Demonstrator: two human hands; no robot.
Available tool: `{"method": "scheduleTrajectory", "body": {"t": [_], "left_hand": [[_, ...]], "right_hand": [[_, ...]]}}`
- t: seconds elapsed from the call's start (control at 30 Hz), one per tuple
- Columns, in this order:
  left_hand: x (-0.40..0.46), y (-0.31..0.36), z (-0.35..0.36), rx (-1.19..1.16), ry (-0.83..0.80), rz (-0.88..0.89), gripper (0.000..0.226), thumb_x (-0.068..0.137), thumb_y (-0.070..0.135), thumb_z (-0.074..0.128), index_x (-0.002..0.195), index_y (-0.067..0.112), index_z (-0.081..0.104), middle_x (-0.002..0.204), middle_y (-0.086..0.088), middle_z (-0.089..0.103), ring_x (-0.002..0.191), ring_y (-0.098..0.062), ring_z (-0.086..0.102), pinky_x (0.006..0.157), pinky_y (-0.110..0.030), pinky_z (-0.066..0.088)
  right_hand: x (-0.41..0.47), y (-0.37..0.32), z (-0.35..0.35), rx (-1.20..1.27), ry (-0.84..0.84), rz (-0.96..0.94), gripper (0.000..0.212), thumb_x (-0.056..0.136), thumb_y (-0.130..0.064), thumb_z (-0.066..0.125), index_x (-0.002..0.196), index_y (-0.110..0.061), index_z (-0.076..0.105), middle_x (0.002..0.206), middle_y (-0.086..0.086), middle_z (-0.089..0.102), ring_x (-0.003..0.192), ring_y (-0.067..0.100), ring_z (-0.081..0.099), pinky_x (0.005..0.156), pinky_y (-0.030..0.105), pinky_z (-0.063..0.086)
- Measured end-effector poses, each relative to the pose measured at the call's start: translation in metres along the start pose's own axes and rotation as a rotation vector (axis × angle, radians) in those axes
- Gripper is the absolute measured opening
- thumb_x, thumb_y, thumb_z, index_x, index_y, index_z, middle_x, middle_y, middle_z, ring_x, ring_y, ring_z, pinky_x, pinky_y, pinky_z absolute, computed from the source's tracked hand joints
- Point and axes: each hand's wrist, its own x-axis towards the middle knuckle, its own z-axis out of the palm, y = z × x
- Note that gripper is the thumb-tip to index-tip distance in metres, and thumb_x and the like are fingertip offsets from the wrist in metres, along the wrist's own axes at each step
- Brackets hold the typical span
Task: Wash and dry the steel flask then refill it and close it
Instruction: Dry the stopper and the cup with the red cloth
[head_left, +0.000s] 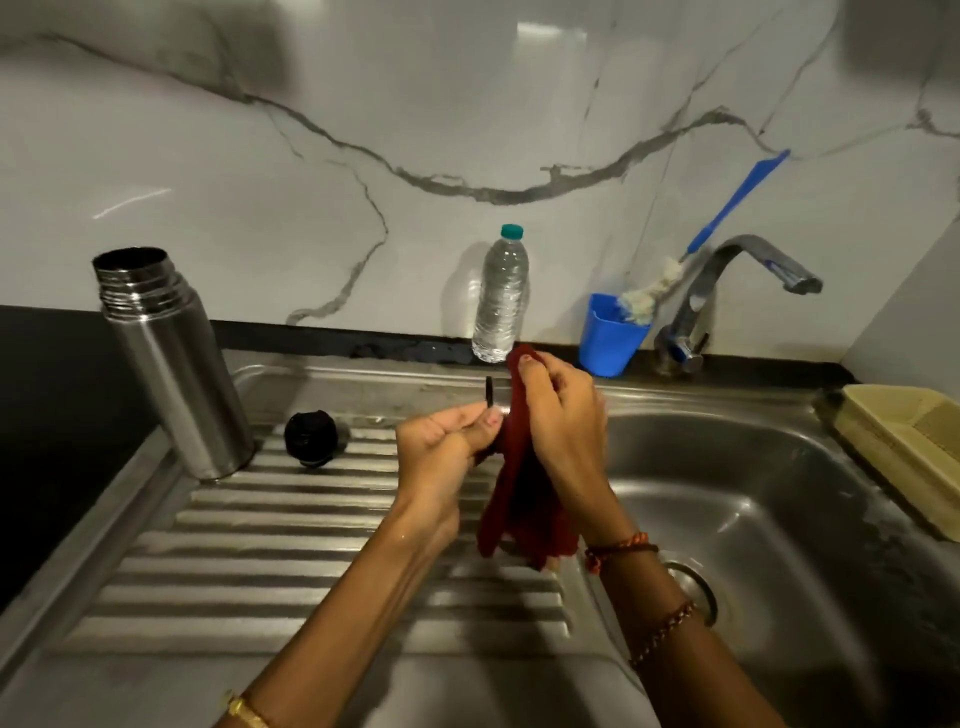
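Above the seam between drainboard and basin, two hands meet around a dark red cloth (519, 499). Left fingers (457, 421) are curled, pinching a small part against the cloth; a thin black ring-like piece (489, 395) stands up just above them, and what it is cannot be told. The left hand (441, 447) sits just left of the cloth. The right hand (558, 415) has its fingers closed around the cloth's upper part, bunching it, while the rest hangs down toward the near side. Thread bands circle the right wrist; a gold bangle shows on the left forearm.

Left of the hands, a black cap (311, 437) lies on the ribbed drainboard (260, 571). Farther left, the steel flask (169, 358) stands upright and uncapped at the drainboard's far left corner, well apart from the hands.

Against the far marble wall stands a clear plastic bottle (501, 296) with a green cap. To its right, a blue cup (608, 338) holds a blue-handled brush (727, 208), beside the steel tap (737, 280). On the right lies the steel basin (753, 493), with a beige tray (909, 447) at its right edge.
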Motion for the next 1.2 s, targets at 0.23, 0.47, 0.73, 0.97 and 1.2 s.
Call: {"method": "scheduleTrajectory", "body": {"t": [0.23, 0.47, 0.73, 0.97, 1.2], "left_hand": [[0.047, -0.001, -0.055, -0.500, 0.140, -0.298, 0.016, 0.095, 0.004, 0.043, 0.084, 0.006, 0.054, 0.058, -0.006, 0.069, 0.064, -0.016, 0.069, 0.085, -0.035, 0.049], [0.072, -0.024, -0.087, -0.387, 0.266, -0.450, 0.014, 0.096, 0.001, 0.041, 0.093, 0.001, 0.055, 0.091, -0.019, 0.070, 0.116, -0.029, 0.054, 0.103, -0.047, 0.033], [0.090, -0.056, -0.074, -0.288, 0.399, -0.394, 0.016, 0.096, 0.002, 0.041, 0.102, -0.004, 0.055, 0.122, -0.023, 0.056, 0.087, -0.026, 0.061, 0.091, -0.047, 0.045], [0.083, -0.063, -0.072, 0.107, 0.325, -0.211, 0.040, 0.098, 0.006, 0.034, 0.137, 0.014, 0.039, 0.134, -0.009, 0.048, 0.113, -0.020, 0.049, 0.085, -0.033, 0.045], [0.071, -0.067, -0.064, 0.539, 0.275, 0.010, 0.063, 0.082, 0.021, 0.067, 0.137, 0.014, 0.037, 0.138, -0.009, 0.041, 0.123, -0.024, 0.043, 0.105, -0.035, 0.036]], "right_hand": [[0.039, 0.003, 0.021, 0.608, -0.566, 0.848, 0.034, 0.091, -0.042, 0.043, 0.081, -0.014, 0.060, 0.067, 0.003, 0.067, 0.061, 0.021, 0.064, 0.055, 0.031, 0.050], [0.039, 0.025, 0.019, 0.615, -0.493, 0.859, 0.011, 0.086, -0.002, 0.051, 0.092, -0.010, 0.054, 0.081, 0.010, 0.058, 0.070, 0.018, 0.059, 0.053, 0.029, 0.055], [0.053, 0.019, 0.010, 0.349, -0.351, 0.787, 0.008, 0.070, 0.000, 0.044, 0.070, -0.003, 0.052, 0.069, 0.009, 0.050, 0.067, 0.025, 0.053, 0.082, 0.042, 0.050], [0.058, 0.015, -0.004, 0.319, -0.287, 0.676, 0.006, 0.082, -0.014, 0.061, 0.079, -0.011, 0.056, 0.072, 0.007, 0.060, 0.063, 0.018, 0.059, 0.068, 0.031, 0.051], [0.055, 0.006, -0.018, 0.399, -0.122, 0.470, 0.019, 0.088, -0.021, 0.062, 0.070, -0.016, 0.061, 0.055, -0.006, 0.064, 0.050, 0.005, 0.060, 0.049, 0.015, 0.050]]}}
